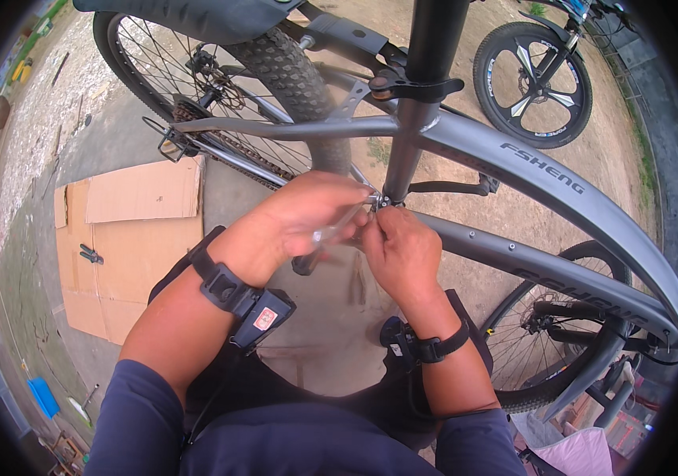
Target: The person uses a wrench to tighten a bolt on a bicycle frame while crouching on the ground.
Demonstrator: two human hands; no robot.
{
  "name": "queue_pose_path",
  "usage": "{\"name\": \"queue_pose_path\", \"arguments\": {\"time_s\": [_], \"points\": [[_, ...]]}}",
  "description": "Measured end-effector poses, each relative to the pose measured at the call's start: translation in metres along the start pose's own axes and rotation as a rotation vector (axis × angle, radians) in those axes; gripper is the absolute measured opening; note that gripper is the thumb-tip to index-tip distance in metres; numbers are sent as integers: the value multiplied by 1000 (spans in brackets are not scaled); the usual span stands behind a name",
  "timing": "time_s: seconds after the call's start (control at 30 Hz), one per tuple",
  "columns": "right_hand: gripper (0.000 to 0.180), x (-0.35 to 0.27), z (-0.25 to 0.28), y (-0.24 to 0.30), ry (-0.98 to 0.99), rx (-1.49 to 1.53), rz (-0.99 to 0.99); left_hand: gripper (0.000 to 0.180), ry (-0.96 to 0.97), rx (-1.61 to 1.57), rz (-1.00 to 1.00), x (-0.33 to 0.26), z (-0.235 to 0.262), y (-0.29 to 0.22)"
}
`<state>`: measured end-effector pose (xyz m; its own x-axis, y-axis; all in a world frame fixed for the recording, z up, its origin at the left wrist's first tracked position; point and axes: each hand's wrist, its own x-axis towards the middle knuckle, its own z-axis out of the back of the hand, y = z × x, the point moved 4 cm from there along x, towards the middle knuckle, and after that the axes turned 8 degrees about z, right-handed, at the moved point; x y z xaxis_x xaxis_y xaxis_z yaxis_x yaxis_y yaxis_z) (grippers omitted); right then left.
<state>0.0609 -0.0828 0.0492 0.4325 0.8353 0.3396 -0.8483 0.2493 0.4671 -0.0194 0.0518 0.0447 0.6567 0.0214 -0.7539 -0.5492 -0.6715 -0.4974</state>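
Observation:
A grey bicycle frame (466, 135) stands across the view in front of me. My left hand (311, 218) is blurred by motion, its fingers curled round a thin shiny tool (339, 224) whose kind I cannot make out. The tool's far end meets a small metal fitting (381, 201) at the foot of the dark seat tube (402, 159). Close on the right, my right hand (404, 247) is closed, thumb and fingers pinched just below that fitting. What lies between those fingers is hidden.
The rear wheel (196, 71) is at upper left, the front wheel (553, 325) at lower right. A crank arm (454, 187) sticks out behind the seat tube. Pliers (356, 282) lie below my hands; another hand tool (91, 254) rests on flattened cardboard (132, 278). Another bicycle's wheel (533, 83) stands behind.

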Motion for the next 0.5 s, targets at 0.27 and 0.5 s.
{"name": "queue_pose_path", "arguments": {"time_s": [0.27, 0.5], "points": [[16, 0, -1, 0, 2, 10, 8, 26, 26, -43, -52, 8, 3, 9], [16, -1, 1, 0, 13, 6, -18, 26, 104, -112, -91, 13, 1, 17]]}}
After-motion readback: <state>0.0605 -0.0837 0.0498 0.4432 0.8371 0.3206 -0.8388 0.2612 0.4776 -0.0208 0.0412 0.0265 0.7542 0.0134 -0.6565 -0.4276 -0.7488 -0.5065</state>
